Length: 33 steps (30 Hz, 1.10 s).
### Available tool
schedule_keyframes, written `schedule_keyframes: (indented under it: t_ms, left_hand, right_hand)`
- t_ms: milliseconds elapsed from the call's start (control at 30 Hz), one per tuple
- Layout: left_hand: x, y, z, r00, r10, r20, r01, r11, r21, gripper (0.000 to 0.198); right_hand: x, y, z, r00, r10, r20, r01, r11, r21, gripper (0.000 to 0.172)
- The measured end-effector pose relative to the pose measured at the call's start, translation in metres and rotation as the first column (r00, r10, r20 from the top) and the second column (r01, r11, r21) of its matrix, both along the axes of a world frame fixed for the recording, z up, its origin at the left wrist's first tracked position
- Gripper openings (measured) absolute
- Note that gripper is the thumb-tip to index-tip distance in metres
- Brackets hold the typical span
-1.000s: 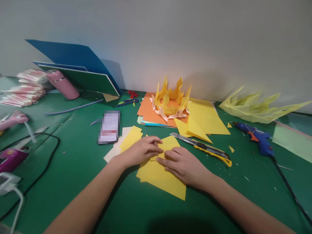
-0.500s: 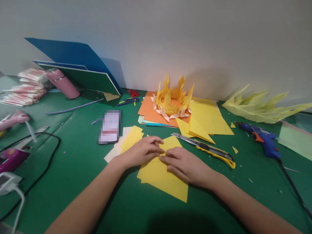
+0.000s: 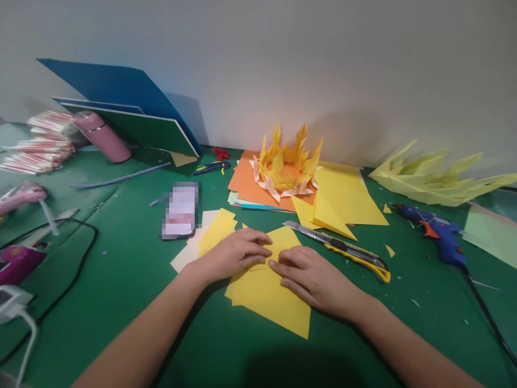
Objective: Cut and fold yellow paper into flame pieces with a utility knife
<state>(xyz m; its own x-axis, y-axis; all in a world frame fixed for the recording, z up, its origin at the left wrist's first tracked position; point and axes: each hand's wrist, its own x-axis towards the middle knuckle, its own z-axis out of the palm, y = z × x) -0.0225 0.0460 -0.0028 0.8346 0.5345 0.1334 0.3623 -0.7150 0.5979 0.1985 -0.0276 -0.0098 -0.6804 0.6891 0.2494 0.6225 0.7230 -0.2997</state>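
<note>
The paper [image 3: 270, 302] lies just below the frame's centre under the left hand [image 3: 242, 249] and right hand [image 3: 311, 274]; whether either pinches it, I cannot tell. Flat, even fingertip pressure should suit it.

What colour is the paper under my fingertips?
Yellow. The paper shows best in the head view.

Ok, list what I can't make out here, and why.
All in the head view:
Phone: screen text, pixelated.
Yellow paper: its middle, partly covered by the left hand and right hand.
Pink glue gun: one end, cut off by the left edge.
Blue glue gun: cord's end, cut off by the right edge.
</note>
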Motion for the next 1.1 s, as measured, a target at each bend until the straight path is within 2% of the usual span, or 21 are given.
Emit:
schedule_keyframes:
  t_ms: [333, 467, 633, 733, 900, 1033, 1100]
  left_hand:
    - [0.0, -0.003, -0.001, 1.0, 0.014, 0.003, -0.014, 1.0, -0.014, 0.015]
    - [-0.002, -0.002, 0.002, 1.0, -0.022, -0.016, 0.022, 1.0, 0.007, 0.018]
    - [-0.003, -0.002, 0.004, 0.999, -0.044, -0.021, 0.044, 0.999, 0.026, 0.02]
    - [-0.003, -0.001, 0.005, 0.999, -0.042, -0.018, 0.042, 0.998, 0.041, 0.02]
    - [-0.002, 0.0, 0.002, 0.994, -0.111, 0.026, 0.106, 0.985, 0.133, 0.016]
    - [0.0, -0.004, -0.001, 0.995, -0.081, 0.053, 0.07, 0.979, 0.189, 0.017]
    - [0.002, -0.007, -0.001, 0.997, -0.058, 0.041, 0.048, 0.976, 0.214, 0.018]
  right_hand:
    - [-0.002, -0.001, 0.002, 0.999, 0.007, 0.049, -0.009, 0.999, 0.041, 0.034]
    - [0.0, -0.002, 0.003, 1.0, -0.006, 0.006, 0.005, 0.998, 0.055, 0.036]
    - [0.011, -0.011, -0.002, 0.996, -0.068, -0.054, 0.073, 0.994, 0.086, 0.035]
    - [0.022, -0.02, -0.008, 0.987, -0.153, -0.056, 0.159, 0.978, 0.134, 0.034]
    - [0.038, -0.025, -0.012, 0.953, -0.293, -0.084, 0.304, 0.913, 0.272, 0.028]
    - [0.045, -0.015, -0.008, 0.858, -0.494, -0.145, 0.51, 0.781, 0.361, 0.022]
    - [0.048, -0.009, -0.007, 0.817, -0.555, -0.157, 0.57, 0.735, 0.367, 0.023]
